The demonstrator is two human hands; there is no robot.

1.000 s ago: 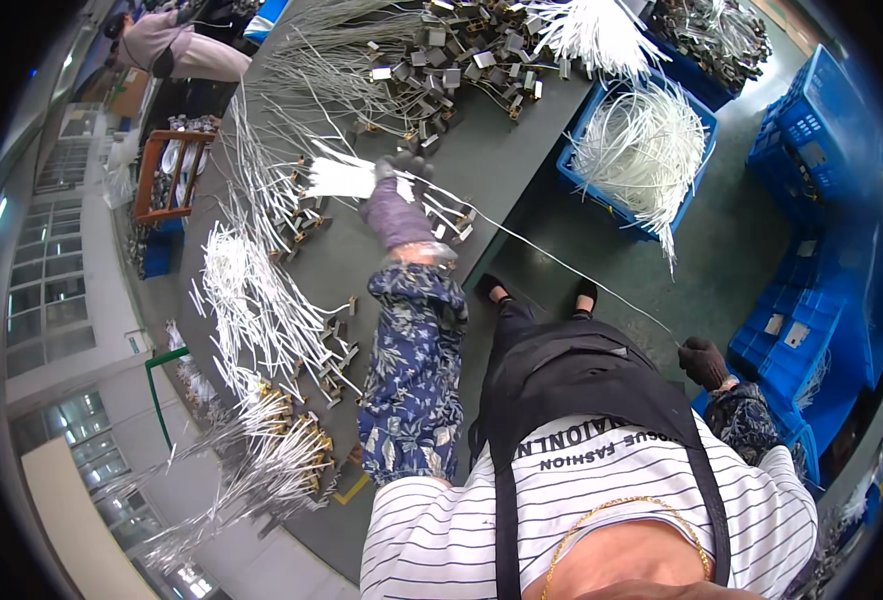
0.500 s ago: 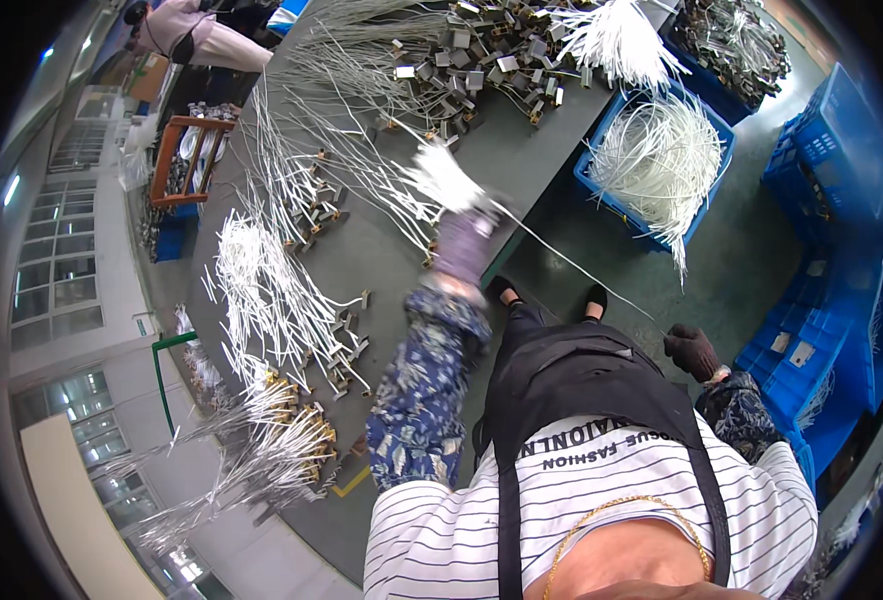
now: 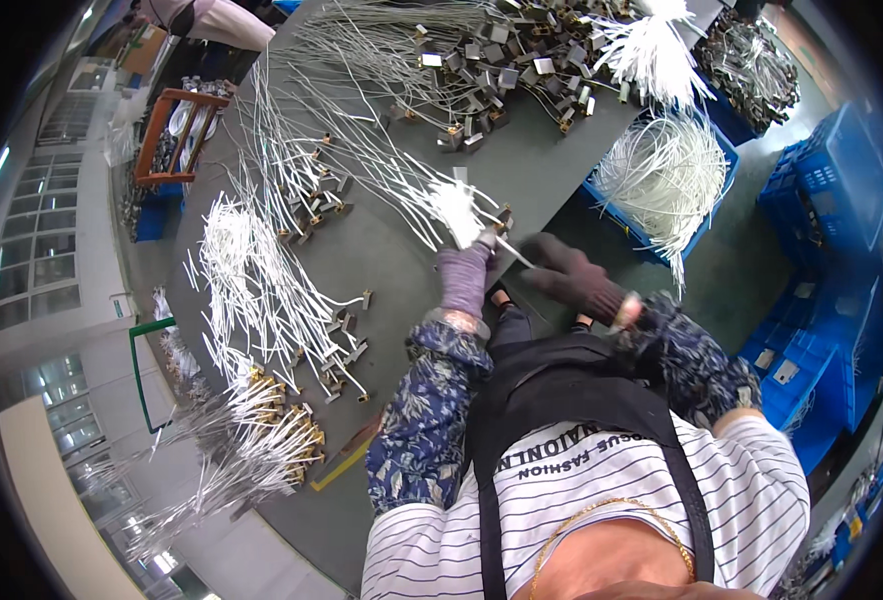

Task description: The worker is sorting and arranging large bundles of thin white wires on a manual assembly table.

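My left hand (image 3: 466,275), in a purple-grey glove, is closed round a bundle of white wires (image 3: 453,208) over the table's edge. A small metal part with a brassy end (image 3: 502,217) shows at its fingertips, and one white strand (image 3: 514,253) sticks out to the right. My right hand (image 3: 576,277), in a dark brown glove, is beside the end of that strand. Its fingers are stretched forward and smeared by motion, so whether it grips the strand I cannot tell.
Metal-ended wires (image 3: 501,75) heap at the table's far end, with more white wires (image 3: 246,285) on the left. A blue crate (image 3: 726,190) of white strands stands right of the grey table (image 3: 371,270). Stacked blue crates (image 3: 831,200) are farther right. A person (image 3: 226,25) is at far left.
My right hand has come up and left from beside my body to near my left hand. The long strand stretched between them no longer spans out to the right.
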